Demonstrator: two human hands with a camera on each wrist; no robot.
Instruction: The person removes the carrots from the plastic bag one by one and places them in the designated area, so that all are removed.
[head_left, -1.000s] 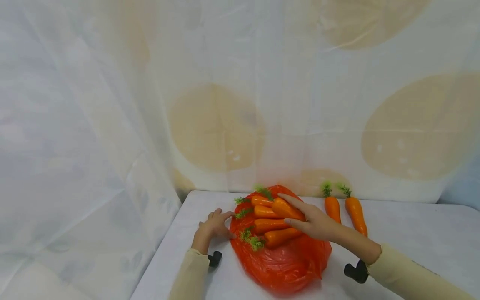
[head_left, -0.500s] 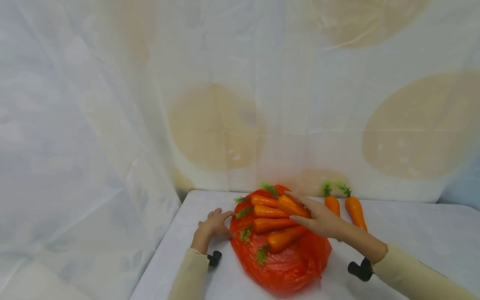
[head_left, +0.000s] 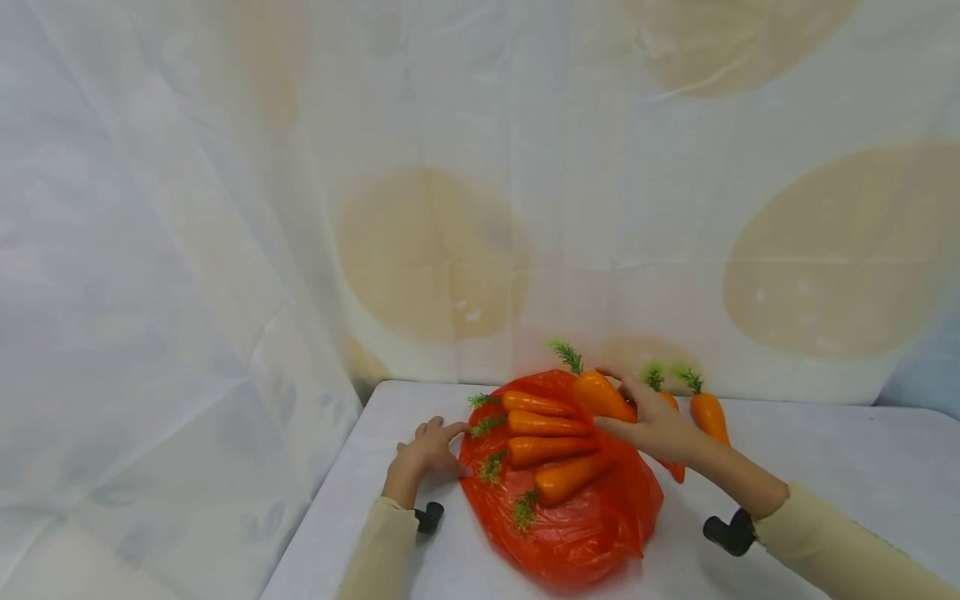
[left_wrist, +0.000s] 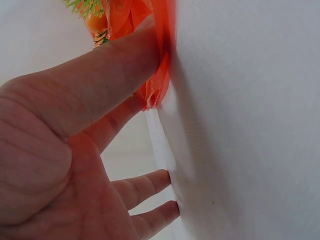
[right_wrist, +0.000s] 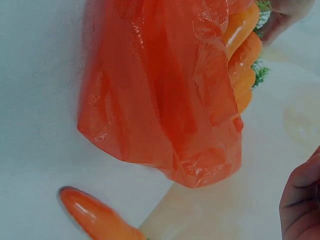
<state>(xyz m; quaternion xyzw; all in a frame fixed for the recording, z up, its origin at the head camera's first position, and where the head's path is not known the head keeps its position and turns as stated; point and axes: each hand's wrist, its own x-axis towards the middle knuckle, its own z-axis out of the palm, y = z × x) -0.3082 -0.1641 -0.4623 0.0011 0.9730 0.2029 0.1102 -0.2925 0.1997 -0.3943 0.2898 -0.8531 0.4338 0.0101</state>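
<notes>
A red plastic bag (head_left: 562, 542) lies on the white table, with several orange carrots (head_left: 543, 451) on it, green tops toward the left. Their narrow ends meet the crumpled film. At the bag's left edge, the thumb and forefinger of my left hand (head_left: 429, 450) pinch the film; in the left wrist view the thumb (left_wrist: 95, 75) reaches into the red plastic while the other fingers stick out straight. My right hand (head_left: 660, 429) grips another carrot (head_left: 600, 395) above the bag's far right side, its green top pointing up and away. In the right wrist view that hand shows only partly.
Two more carrots lie right of the bag: one partly behind my right hand, the other (head_left: 708, 417) farther right. A patterned white cloth (head_left: 622, 217) hangs behind the table's back edge, and another sheet hangs at the left.
My right hand moves right and slightly away, taking one carrot off the others. The nearest carrot has shifted slightly, its green top swinging toward me. The left hand stays put.
</notes>
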